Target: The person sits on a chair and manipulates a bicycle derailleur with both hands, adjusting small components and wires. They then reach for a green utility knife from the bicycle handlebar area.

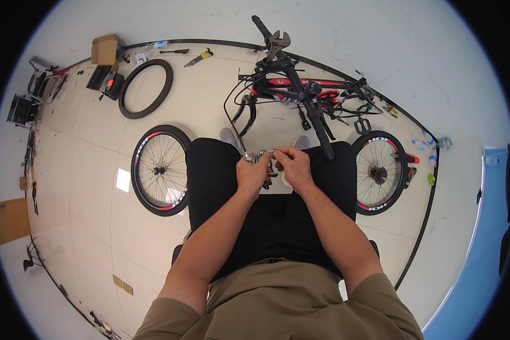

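Observation:
Between my knees, my left hand (251,177) is closed around a small silver and dark metal bicycle part (257,156). A thin dark cable (242,144) comes down to it from the bike in front. My right hand (294,166) meets the part from the other side, thumb and index finger pinched together at its upper edge. Whatever lies in that pinch is too small to make out. Just ahead stands the black and red bicycle frame (283,82) without its wheels. An adjustable wrench (277,45) rests up by its handlebar (317,122).
One wheel (135,170) lies left of my legs, and another wheel with a cassette (354,190) lies to the right. A loose tyre (123,93), an open cardboard box (104,51) and a yellow-handled tool (198,57) are at the far left. Bottles (432,156) line the right wall.

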